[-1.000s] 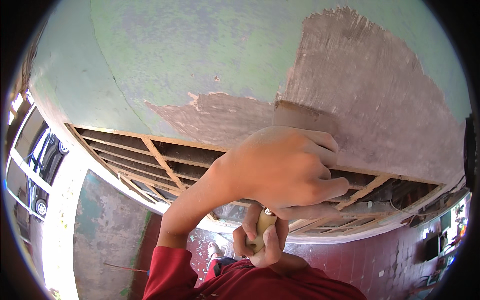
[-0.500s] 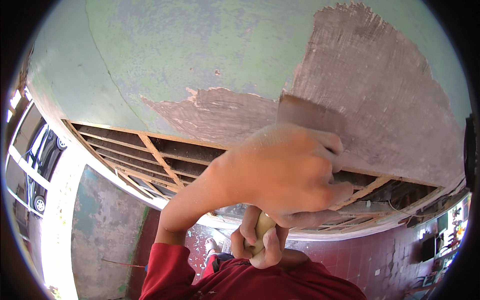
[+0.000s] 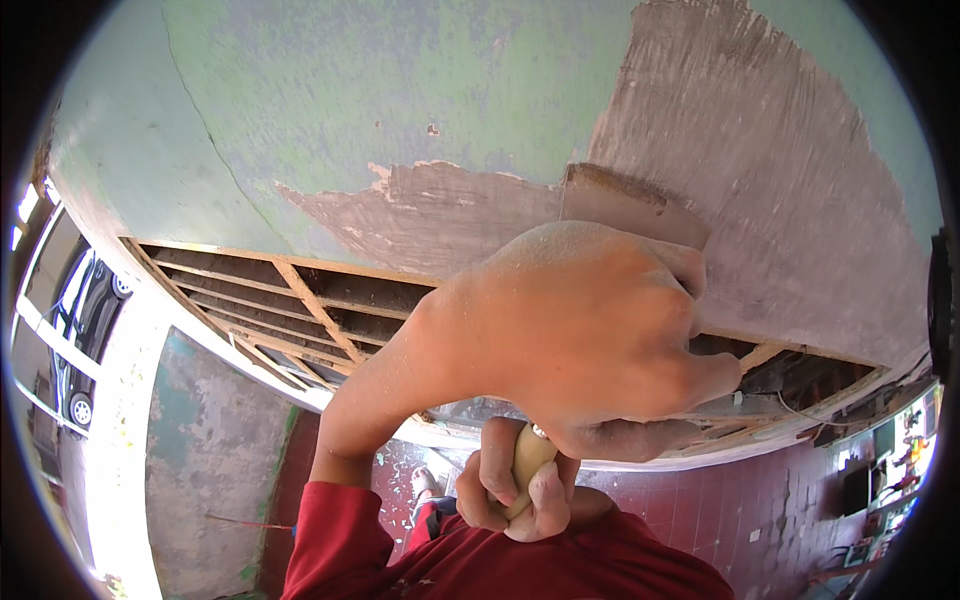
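A scraper with a wide, flat, brownish blade (image 3: 637, 205) lies against a green-painted panel (image 3: 400, 95), within the bare grey-brown area. My left hand (image 3: 590, 330) reaches across from the left, its fingers curled over the tool just below the blade. They hide much of its middle. Under it, my right hand (image 3: 475, 490) is wrapped round the scraper's pale yellowish handle (image 3: 532, 462). Fine pale dust coats the left hand and wrist. Left of the blade runs a bare strip (image 3: 440, 205) with ragged paint edges; a larger bare patch (image 3: 740, 130) spreads to the right.
Below the panel's edge is an open wooden slat frame (image 3: 310, 310), continuing to the right with a loose wire. A worn grey-green board (image 3: 205, 470) stands at lower left, beyond it a parked car (image 3: 85, 330). Red floor tiles (image 3: 700, 510) show at lower right; my foot (image 3: 424, 482) is below.
My left hand and the blade have shifted slightly right, and the blade looks sharper than before. My right hand keeps its hold on the handle. The whole view has shifted slightly.
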A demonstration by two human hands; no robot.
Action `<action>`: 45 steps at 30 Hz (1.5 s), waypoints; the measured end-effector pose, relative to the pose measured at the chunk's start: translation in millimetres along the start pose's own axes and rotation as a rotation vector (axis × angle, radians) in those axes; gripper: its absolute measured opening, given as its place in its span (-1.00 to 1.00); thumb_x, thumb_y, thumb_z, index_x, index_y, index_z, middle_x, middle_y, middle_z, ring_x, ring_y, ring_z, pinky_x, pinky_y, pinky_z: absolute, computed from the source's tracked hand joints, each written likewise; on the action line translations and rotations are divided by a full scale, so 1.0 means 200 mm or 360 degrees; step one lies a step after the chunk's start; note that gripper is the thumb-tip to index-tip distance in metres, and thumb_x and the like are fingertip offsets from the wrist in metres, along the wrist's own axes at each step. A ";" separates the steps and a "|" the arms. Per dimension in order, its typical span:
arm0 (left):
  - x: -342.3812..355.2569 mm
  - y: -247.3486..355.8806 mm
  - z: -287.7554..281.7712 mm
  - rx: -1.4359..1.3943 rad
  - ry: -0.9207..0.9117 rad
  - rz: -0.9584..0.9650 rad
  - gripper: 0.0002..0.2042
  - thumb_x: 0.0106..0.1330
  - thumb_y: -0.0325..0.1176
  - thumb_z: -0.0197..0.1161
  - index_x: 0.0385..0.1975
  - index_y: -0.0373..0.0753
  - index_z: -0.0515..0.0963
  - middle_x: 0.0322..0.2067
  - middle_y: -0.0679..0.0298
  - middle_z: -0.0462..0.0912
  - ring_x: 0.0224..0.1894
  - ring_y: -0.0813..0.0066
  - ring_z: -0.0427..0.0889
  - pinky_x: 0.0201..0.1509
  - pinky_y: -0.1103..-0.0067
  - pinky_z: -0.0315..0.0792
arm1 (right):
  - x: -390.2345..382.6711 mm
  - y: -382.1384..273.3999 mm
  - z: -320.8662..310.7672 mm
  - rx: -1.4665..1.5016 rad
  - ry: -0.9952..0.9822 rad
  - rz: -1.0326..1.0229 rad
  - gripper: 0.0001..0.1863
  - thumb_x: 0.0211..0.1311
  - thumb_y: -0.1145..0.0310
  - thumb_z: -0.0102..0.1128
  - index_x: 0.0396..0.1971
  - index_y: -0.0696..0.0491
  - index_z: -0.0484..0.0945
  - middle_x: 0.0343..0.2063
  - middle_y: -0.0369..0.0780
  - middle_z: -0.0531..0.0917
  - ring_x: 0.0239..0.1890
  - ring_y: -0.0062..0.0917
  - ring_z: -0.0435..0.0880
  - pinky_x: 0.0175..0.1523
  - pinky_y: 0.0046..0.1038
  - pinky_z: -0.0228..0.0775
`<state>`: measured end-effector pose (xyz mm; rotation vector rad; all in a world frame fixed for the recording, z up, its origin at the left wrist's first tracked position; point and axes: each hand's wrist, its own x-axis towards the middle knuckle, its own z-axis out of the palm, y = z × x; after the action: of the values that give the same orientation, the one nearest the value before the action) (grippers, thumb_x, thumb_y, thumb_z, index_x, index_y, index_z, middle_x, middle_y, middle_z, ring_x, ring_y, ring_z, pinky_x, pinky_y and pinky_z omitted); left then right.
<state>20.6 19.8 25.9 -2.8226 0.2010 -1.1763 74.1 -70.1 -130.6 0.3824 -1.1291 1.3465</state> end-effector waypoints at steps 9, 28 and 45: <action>0.03 0.00 -0.02 0.0032 -0.0039 -0.0038 -0.77 -0.02 -0.19 0.24 -0.60 -0.23 0.47 -0.85 0.29 0.34 -0.63 0.26 0.48 -0.63 0.40 0.35 | 0.05 -0.01 0.04 0.0147 0.0087 0.0022 -0.46 0.49 0.27 -0.31 0.40 -0.13 -0.12 -0.48 -0.18 0.33 -0.84 -0.68 0.21 -0.83 -0.65 0.15; 0.02 -0.03 0.01 -0.0046 -0.0004 0.0003 -0.74 -0.01 -0.17 0.28 -0.61 -0.20 0.41 -0.82 0.23 0.36 -0.59 0.17 0.49 -0.57 0.31 0.37 | 0.06 -0.06 0.08 0.0000 0.0258 0.0096 -0.53 0.50 0.27 -0.37 0.35 -0.09 -0.03 -0.48 -0.19 0.33 -0.86 -0.66 0.22 -0.82 -0.61 0.22; -0.01 -0.01 0.03 0.0065 0.0041 0.0007 -0.77 0.00 -0.20 0.28 -0.58 -0.21 0.44 -0.82 0.25 0.37 -0.61 0.19 0.50 -0.59 0.34 0.35 | 0.08 -0.06 0.05 -0.0045 0.0149 0.0150 -0.54 0.51 0.24 -0.35 0.34 -0.04 -0.02 -0.46 -0.20 0.33 -0.87 -0.66 0.18 -0.83 -0.61 0.17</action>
<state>23.8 22.7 21.1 -2.7718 0.1825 -1.2027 78.9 -72.1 -109.5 0.2454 -1.0986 1.4147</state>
